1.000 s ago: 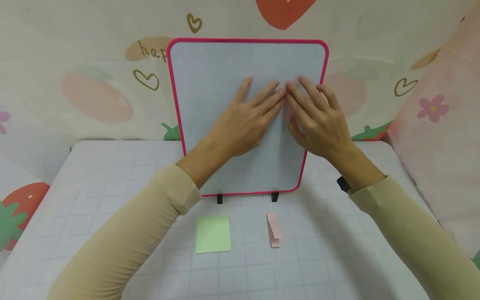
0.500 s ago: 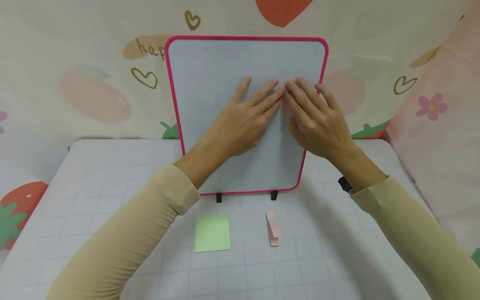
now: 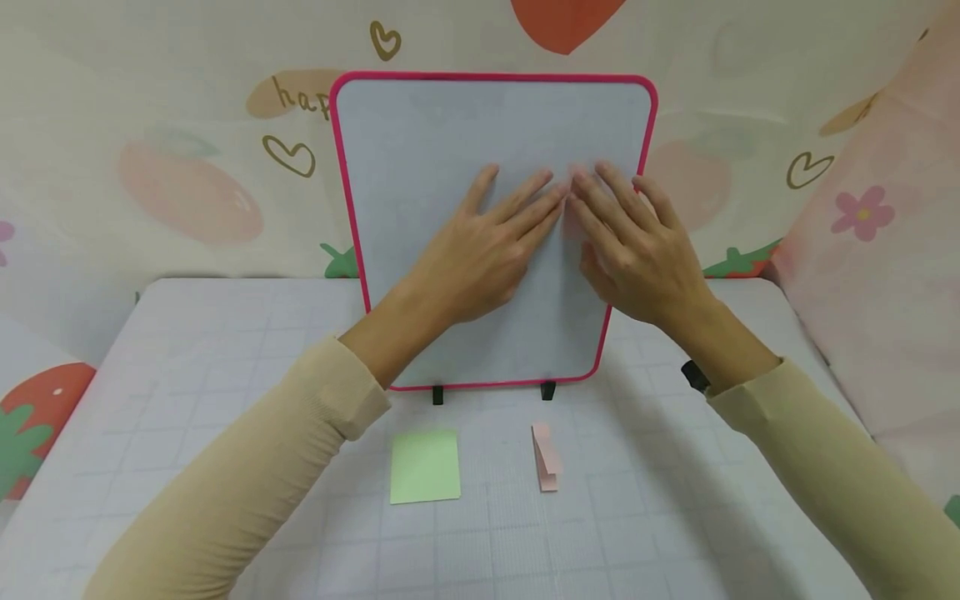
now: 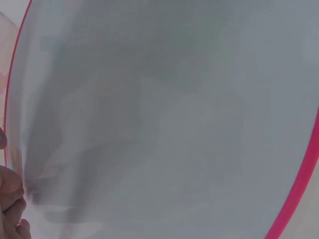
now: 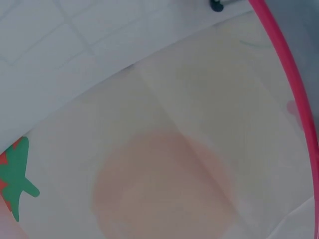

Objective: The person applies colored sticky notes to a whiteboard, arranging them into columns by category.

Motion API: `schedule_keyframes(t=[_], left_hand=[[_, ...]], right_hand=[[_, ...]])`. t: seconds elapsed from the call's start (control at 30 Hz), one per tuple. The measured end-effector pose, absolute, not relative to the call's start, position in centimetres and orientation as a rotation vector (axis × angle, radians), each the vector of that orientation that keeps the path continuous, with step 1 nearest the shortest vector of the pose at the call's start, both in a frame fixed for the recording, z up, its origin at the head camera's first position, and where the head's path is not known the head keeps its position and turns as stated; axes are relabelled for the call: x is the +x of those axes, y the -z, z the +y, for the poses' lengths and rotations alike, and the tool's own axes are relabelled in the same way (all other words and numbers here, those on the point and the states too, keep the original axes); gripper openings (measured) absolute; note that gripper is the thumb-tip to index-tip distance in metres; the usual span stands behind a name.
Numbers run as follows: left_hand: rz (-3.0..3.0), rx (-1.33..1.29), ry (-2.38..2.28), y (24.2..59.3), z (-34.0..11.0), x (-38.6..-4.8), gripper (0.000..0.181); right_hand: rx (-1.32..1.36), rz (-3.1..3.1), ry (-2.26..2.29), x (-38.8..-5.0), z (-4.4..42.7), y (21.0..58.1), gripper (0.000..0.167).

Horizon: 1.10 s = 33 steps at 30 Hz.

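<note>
A whiteboard (image 3: pixel 420 133) with a pink frame stands upright at the back of the table. My left hand (image 3: pixel 483 258) lies against its right-of-middle part, fingers stretched up and to the right. From the other side my right hand (image 3: pixel 641 250) reaches in, fingers extended on the board near its right edge. Part of a pale pink sticky note (image 3: pixel 573 223) shows under the right fingers; most of it is hidden. The fingertips of both hands nearly meet there. In the left wrist view, fingers (image 4: pixel 12 199) appear at the left border. The right wrist view shows only the board's frame (image 5: pixel 286 59).
On the table (image 3: pixel 225 400) in front of the board lie a green sticky note pad (image 3: pixel 425 467) and a folded pink paper strip (image 3: pixel 547 458). Two black feet (image 3: pixel 438 395) hold the board's lower edge. A printed cloth (image 3: pixel 225 50) hangs behind.
Both hands have slid slightly down the board over the last half second, the left one a little more. The board, green pad and pink strip stay in place.
</note>
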State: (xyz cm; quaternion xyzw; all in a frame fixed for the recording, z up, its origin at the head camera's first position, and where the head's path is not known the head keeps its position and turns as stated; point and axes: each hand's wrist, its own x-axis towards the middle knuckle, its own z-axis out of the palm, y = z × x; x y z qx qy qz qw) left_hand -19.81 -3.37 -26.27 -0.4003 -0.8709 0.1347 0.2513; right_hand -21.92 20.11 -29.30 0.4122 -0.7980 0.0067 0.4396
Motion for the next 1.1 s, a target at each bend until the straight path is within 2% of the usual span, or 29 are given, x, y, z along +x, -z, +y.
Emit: schedule_keyframes(t=[0.5,1.1], left_hand=[[-2.360,-1.177,-0.290,28.5,-4.8,-17.5,0.057],[-2.556,-1.435,-0.165,35.8,-7.1,-12.3,0.054]], right_hand=[[1.107,-2.005,-0.040,-19.6,20.5,30.9,0.051],[1.144,-2.381,-0.433,-10.4,20.5,36.0,0.048]])
